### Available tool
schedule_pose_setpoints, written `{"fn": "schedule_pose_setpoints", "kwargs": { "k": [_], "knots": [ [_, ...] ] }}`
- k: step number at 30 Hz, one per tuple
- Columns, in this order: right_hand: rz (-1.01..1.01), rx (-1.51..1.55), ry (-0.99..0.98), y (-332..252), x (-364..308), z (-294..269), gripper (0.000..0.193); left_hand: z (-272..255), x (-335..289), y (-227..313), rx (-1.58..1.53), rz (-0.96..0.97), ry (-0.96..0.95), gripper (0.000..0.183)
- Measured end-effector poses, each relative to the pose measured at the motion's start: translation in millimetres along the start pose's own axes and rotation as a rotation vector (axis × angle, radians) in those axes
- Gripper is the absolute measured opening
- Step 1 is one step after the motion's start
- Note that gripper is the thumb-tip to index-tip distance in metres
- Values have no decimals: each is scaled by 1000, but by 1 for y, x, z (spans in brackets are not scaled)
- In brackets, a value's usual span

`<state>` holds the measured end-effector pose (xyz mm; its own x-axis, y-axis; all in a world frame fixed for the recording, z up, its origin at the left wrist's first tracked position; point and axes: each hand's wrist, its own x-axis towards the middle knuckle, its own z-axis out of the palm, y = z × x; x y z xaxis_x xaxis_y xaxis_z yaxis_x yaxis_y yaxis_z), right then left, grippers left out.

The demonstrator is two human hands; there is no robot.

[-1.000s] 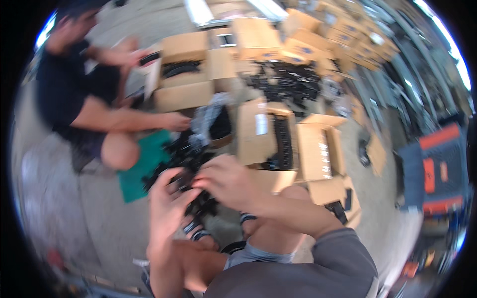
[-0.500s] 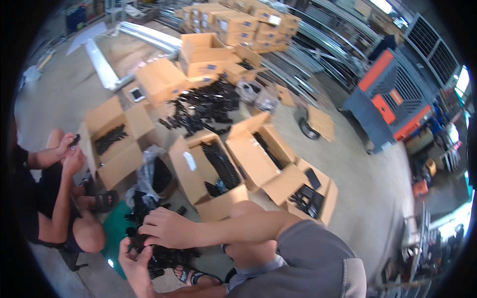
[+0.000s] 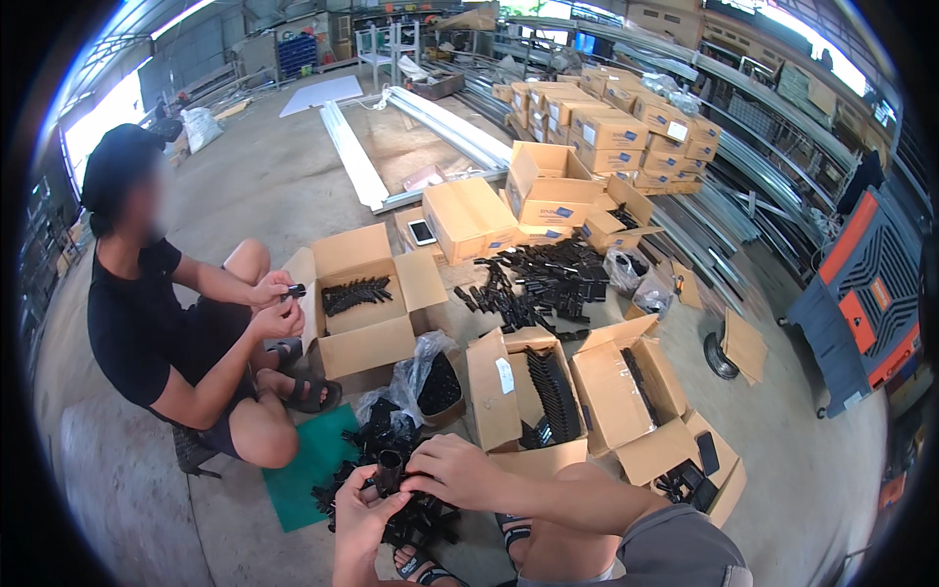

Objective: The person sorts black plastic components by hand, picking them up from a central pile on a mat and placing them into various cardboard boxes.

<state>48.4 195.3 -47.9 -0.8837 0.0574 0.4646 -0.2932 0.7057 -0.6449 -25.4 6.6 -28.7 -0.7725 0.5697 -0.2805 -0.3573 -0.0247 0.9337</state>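
Between my hands I hold a black plastic fitting (image 3: 389, 471) with a hollow, tube-like end facing up. My left hand (image 3: 361, 513) closes its thumb and fingers round it from the left and below. From the right my right hand (image 3: 456, 472) grips its side, fingers bent; the fingertips partly hide behind the part. A loose heap of similar black pieces (image 3: 423, 519) lies below my hands, partly over a green mat (image 3: 293, 489). Just beyond, an open carton holds a neat row of black parts (image 3: 554, 396).
A co-worker (image 3: 147, 293) sits at left, holding a small black part beside an open carton (image 3: 367, 349). More open cartons (image 3: 611, 391) stand to the right. Ahead lies a large black pile (image 3: 538, 279), with stacked boxes (image 3: 606, 137) behind. An orange and grey machine (image 3: 861, 303) stands far right.
My view has swung left and up, so the scene sits further right and lower, with the co-worker more fully visible. Both hands still hold the black fitting, its hollow end now showing upward.
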Motion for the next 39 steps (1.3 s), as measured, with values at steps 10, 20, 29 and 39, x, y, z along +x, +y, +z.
{"fn": "schedule_pose_setpoints", "kwargs": {
  "k": [10, 20, 29, 39],
  "knots": [
    [127, 26, -90, -1, -3, -2, 20, -3, 2, -5, -40, -24, -53, 44],
    [154, 207, -51, 1, 6, -7, 26, -3, 4, 11, -60, -32, -102, 43],
    [270, 370, -76, -10, 3, -6, 22, -9, -5, 2, -110, -32, -111, 44],
    [305, 404, -102, -4, 1, -13, 32, -9, -1, 4, -113, -35, -157, 44]
  ]
}}
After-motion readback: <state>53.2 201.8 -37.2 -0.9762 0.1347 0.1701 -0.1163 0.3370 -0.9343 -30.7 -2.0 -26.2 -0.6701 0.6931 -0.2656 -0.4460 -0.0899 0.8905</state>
